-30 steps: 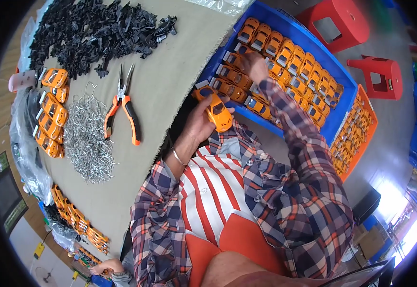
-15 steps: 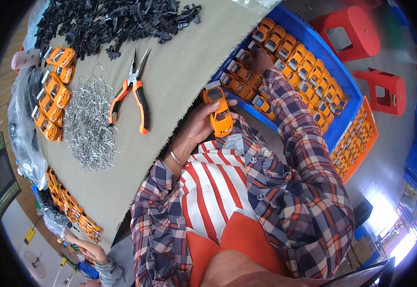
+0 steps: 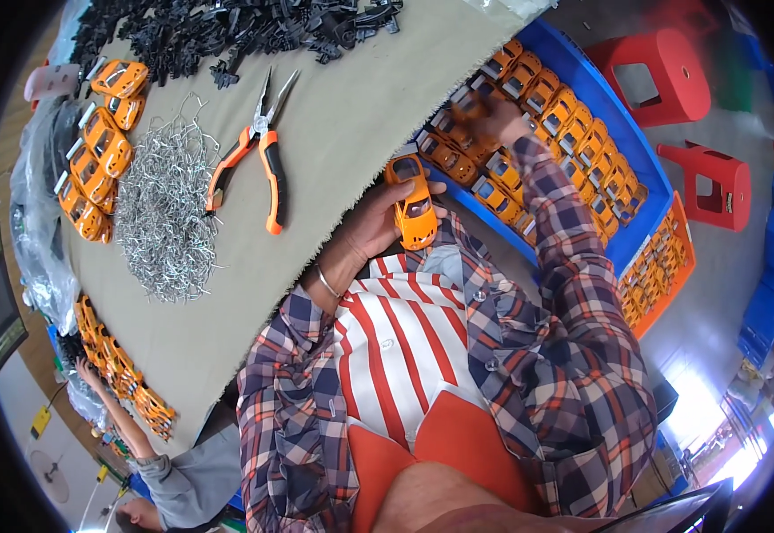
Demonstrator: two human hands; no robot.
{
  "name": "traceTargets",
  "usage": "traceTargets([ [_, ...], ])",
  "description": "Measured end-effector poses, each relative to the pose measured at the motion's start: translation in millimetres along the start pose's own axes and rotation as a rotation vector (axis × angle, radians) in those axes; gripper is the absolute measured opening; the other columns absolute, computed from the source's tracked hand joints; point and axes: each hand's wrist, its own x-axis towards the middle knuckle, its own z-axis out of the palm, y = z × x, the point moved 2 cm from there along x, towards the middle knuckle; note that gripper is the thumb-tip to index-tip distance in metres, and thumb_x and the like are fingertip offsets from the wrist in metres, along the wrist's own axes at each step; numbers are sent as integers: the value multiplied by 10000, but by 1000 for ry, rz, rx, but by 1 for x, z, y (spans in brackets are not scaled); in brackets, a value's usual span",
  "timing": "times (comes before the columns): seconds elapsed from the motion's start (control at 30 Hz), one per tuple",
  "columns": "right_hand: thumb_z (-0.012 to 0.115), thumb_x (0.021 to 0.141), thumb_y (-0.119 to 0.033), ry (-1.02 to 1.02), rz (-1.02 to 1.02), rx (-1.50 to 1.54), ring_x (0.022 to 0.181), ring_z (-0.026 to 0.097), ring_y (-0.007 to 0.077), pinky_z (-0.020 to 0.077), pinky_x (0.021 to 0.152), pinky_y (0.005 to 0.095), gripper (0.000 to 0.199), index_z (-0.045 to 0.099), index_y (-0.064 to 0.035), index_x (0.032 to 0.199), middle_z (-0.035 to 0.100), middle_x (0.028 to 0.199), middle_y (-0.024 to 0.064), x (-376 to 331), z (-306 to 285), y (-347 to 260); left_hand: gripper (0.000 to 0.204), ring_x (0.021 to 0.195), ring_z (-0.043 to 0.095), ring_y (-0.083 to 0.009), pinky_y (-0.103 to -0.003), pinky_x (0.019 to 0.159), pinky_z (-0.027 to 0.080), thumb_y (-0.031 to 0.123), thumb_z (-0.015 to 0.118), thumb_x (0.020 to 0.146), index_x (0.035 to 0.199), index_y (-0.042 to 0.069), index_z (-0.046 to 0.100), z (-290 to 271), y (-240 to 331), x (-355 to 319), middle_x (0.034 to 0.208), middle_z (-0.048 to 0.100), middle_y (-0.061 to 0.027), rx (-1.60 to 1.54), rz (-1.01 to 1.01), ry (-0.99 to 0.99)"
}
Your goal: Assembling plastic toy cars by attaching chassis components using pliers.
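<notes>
My left hand [image 3: 371,224] is closed around an orange toy car body [image 3: 417,209], thumb on top, beside the table's frayed cloth edge. My right hand [image 3: 504,123] reaches into the blue crate [image 3: 656,188] on the right, over rows of orange toy cars [image 3: 502,169]. Its fingers are smeared by motion, and whether they grip the blurred car beneath them cannot be made out. On the table [image 3: 316,115] lie orange-handled long-nose pliers [image 3: 264,147], jaws slightly apart, next to a heap of thin silvery wire pieces [image 3: 169,209].
Black plastic parts [image 3: 254,31] are piled at the table's far side. Several orange cars [image 3: 103,147] lie left of the wire, others [image 3: 116,364] nearer. An orange crate [image 3: 685,240] adjoins the blue one; red stools [image 3: 662,80] stand beyond. A co-worker's arm [image 3: 125,417] reaches in lower left.
My right hand has shifted slightly within the blue crate. The car in my left hand has turned a little, and its pale end strip no longer shows. The co-worker's arm reaches farther along the table.
</notes>
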Motion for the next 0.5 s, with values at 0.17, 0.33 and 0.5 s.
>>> traceTargets([
  [0.17,722,645,-438,-32,36,-370,943,599,293,463,832,368,668,537,-83,1180,610,1041,186,0,41,-1,515,984,582,-336,-456,807,505,268,579,840,1260,37,392,5,3,1,1191,522,-183,76,10,1],
  [0.33,698,588,-591,14,-24,-450,925,585,363,476,819,415,847,487,-97,1243,595,1052,177,12,50,21,522,991,581,-305,-410,826,494,256,576,842,1273,34,384,14,8,1,1171,535,-165,149,28,-22],
  [0.5,665,643,-551,31,-92,-380,976,558,362,461,829,452,733,499,-168,1246,568,1058,218,17,60,21,488,968,566,-173,-289,838,454,213,619,817,1235,22,454,52,2,-26,1082,572,-82,705,55,-41],
])
